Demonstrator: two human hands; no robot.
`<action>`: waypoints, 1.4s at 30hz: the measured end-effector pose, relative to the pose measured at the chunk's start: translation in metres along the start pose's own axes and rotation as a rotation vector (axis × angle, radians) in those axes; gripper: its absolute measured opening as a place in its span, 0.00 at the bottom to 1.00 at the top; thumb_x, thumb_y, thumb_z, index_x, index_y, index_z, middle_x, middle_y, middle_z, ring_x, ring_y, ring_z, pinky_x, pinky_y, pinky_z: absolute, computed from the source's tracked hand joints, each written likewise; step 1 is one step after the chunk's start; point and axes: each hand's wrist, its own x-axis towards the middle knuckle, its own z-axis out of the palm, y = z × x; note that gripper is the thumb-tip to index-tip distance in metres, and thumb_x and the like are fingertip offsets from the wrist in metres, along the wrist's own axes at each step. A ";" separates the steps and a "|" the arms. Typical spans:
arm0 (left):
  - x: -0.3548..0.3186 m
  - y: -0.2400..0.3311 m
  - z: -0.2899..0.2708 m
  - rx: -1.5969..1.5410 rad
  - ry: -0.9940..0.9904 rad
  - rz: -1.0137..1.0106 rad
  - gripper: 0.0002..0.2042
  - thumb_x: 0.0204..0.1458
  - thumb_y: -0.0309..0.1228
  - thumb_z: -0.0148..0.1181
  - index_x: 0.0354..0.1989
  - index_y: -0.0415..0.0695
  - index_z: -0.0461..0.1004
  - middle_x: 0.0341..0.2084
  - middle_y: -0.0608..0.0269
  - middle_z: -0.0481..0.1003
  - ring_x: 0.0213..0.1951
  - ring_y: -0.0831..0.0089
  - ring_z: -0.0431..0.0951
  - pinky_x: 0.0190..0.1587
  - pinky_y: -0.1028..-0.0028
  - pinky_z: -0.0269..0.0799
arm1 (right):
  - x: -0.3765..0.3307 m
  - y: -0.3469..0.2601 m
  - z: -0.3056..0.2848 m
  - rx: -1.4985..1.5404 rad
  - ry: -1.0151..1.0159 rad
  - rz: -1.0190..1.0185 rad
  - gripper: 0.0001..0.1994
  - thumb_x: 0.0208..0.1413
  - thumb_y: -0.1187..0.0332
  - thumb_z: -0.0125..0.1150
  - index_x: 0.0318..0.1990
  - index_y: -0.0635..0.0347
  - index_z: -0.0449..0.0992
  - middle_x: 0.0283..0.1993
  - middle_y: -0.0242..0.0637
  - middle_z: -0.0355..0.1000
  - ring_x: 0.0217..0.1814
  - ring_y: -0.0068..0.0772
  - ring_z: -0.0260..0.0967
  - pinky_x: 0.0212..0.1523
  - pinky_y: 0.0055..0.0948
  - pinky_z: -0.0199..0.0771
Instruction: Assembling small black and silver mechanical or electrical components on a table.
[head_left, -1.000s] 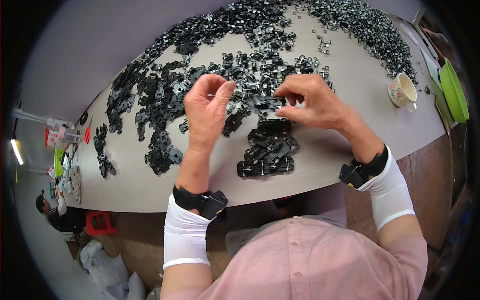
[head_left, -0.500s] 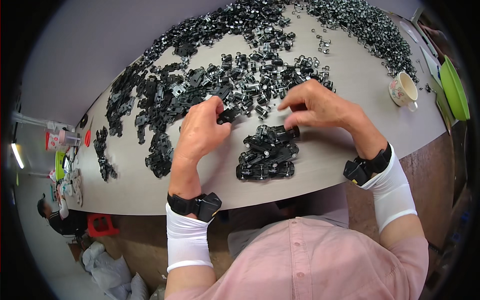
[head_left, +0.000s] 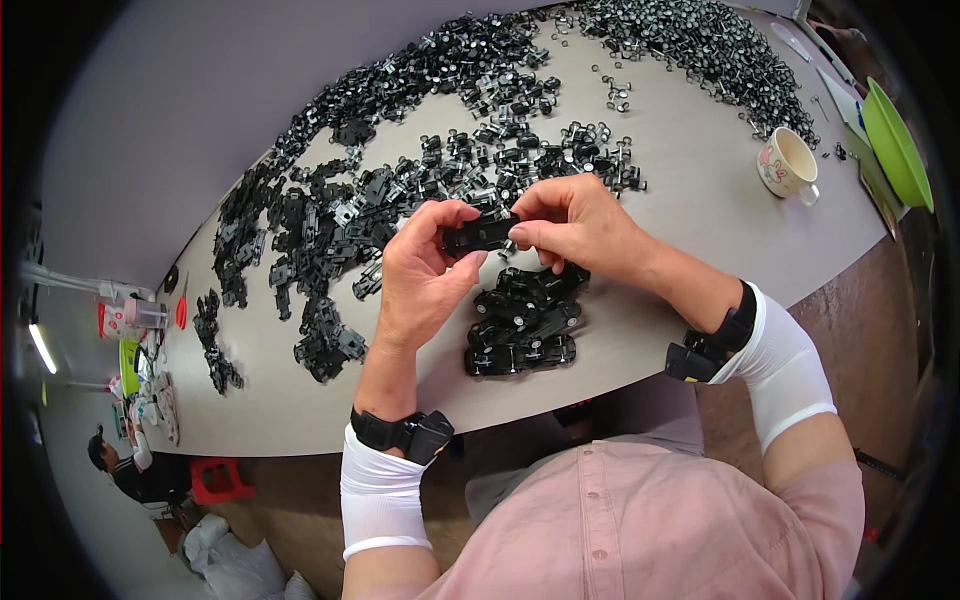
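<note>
Over the table (head_left: 720, 230), left hand (head_left: 423, 275) and right hand (head_left: 588, 232) had fingers pinched round a toy car (head_left: 480, 234). More cars (head_left: 525, 325) sat nearby.

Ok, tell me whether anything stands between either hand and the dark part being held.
Nothing visible does: the left hand holds the black car-shaped part by its left end, the right hand by its right.

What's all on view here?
Table: one, grey, centre
Car-shaped part: one, black, in both hands
Wheeled pieces: several, black, table's front
Loose parts: many, black, left
Wheel pairs: many, silvery, far right
Mug: one, cream, right
Basin: one, green, right edge
Stool: one, red, lower left
Sacks: several, white, lower left
Co-worker: one, dark-clothed, far left
Wristbands: two, black, wrists
Left hand: one, bare, part's left end
Right hand: one, bare, part's right end
</note>
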 end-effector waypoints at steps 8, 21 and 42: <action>0.005 -0.002 0.005 -0.456 0.006 -0.146 0.18 0.48 0.16 0.57 0.49 0.33 0.66 0.35 0.59 0.72 0.31 0.76 0.74 0.29 0.78 0.73 | 0.003 0.003 -0.008 0.117 0.029 0.061 0.03 0.53 0.75 0.58 0.32 0.65 0.74 0.24 0.29 0.72 0.19 0.12 0.66 0.17 0.14 0.68; 0.001 0.017 -0.017 -0.474 -0.271 -0.440 0.14 0.44 0.21 0.63 0.42 0.37 0.72 0.33 0.59 0.77 0.25 0.86 0.69 0.21 0.87 0.61 | 0.010 -0.005 0.001 -0.550 -0.091 -0.743 0.09 0.42 0.81 0.62 0.34 0.62 0.75 0.28 0.38 0.70 0.29 0.39 0.71 0.28 0.31 0.71; 0.007 -0.027 -0.026 -0.676 -0.049 -0.216 0.16 0.48 0.22 0.61 0.47 0.40 0.70 0.43 0.50 0.74 0.36 0.75 0.76 0.33 0.78 0.74 | 0.023 0.015 0.014 -1.002 -0.016 -0.490 0.03 0.44 0.76 0.60 0.27 0.65 0.74 0.28 0.45 0.70 0.31 0.46 0.72 0.32 0.40 0.72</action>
